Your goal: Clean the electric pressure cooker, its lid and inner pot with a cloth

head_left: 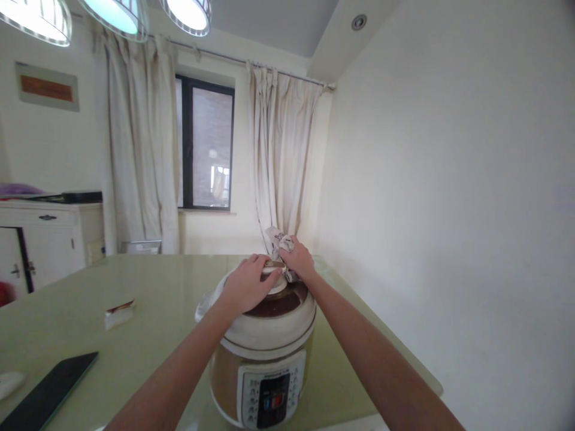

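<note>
A white and gold electric pressure cooker (269, 335) stands upright on the pale green table, its control panel (272, 392) facing me. My left hand (250, 282) is closed around the handle (274, 264) on top of the lid, thumb on the near side. At the lid's far right, my right hand (298, 258) is closed on a crumpled light cloth (284, 242) with dark markings. Part of the cloth hangs down against the lid beside the handle. My fingers partly hide both the handle and the cloth.
On the green table (157, 347), a dark flat tablet-like object (54, 386) lies at the left, with a small white and brown item (120, 312) beyond it. A white wall (449, 209) borders the table's right side. A white cabinet (49, 239) stands at the far left.
</note>
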Demonstrator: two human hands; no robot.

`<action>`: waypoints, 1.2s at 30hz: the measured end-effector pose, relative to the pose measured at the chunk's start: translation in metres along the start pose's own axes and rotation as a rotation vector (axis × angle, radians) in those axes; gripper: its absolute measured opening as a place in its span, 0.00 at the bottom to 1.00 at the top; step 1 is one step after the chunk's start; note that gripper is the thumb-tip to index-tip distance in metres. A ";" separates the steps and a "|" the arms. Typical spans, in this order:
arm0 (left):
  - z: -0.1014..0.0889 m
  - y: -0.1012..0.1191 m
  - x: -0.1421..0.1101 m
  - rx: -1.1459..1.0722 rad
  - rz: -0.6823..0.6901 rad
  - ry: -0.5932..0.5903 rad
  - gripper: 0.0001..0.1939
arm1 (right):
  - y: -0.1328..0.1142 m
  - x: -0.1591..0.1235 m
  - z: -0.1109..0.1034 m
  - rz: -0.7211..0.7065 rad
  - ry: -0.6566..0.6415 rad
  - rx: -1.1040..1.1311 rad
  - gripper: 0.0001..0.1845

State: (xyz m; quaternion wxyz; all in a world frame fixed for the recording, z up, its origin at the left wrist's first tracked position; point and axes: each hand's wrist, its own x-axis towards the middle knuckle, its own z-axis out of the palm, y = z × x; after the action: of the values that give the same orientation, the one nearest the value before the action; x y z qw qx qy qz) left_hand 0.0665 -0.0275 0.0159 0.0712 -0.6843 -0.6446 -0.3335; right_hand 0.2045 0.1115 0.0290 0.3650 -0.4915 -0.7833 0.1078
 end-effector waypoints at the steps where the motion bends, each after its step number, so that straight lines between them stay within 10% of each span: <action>1: 0.000 0.000 0.000 -0.001 -0.001 0.001 0.23 | 0.001 0.001 0.001 0.015 -0.011 0.011 0.28; 22: 0.000 -0.008 0.006 0.032 -0.001 0.006 0.24 | 0.003 -0.104 -0.085 -0.336 -0.132 -0.031 0.31; 36: 0.002 -0.019 0.008 -0.068 0.052 -0.024 0.30 | 0.002 -0.035 -0.034 -0.072 -0.105 -0.237 0.38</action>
State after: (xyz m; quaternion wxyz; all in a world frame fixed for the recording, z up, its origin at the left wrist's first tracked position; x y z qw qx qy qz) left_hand 0.0495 -0.0165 0.0124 0.0491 -0.7068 -0.6157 -0.3450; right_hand 0.2377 0.0766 0.0354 0.2666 -0.4963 -0.8258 0.0269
